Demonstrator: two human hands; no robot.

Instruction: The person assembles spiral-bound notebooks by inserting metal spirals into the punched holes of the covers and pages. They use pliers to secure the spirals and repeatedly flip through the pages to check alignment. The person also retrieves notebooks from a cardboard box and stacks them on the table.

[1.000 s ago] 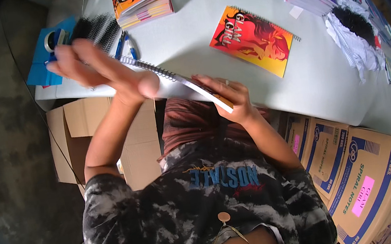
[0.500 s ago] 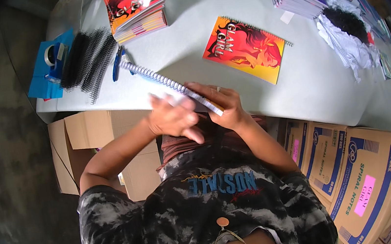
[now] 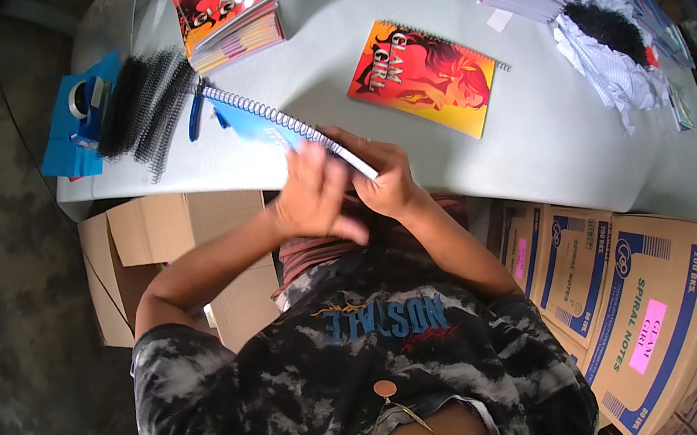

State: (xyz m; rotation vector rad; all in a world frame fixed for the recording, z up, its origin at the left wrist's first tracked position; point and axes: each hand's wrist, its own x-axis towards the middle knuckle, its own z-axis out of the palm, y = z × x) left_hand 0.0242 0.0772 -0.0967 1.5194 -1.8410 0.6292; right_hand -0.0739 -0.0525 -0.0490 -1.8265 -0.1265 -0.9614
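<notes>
At the far left of the pale counter (image 3: 449, 178), well left of the spiral notebook (image 3: 266, 123), sat a blue tape dispenser (image 3: 83, 107) with a bundle of black binding coils (image 3: 144, 103) just beside it. The notebook itself lay tilted at the near edge of the counter, blue cover up, wire spine toward the coils. A second before, the left hand (image 3: 315, 200) had been lifted high over it; it had since dropped flat onto the notebook's near end, fingers stretched out and gripping nothing, which suggested pressing or smoothing. Just right of it, the right hand (image 3: 388, 181) had its fingers curled round the notebook's edge. Further right lay a red-and-yellow notebook (image 3: 427, 79), apart from both hands.
</notes>
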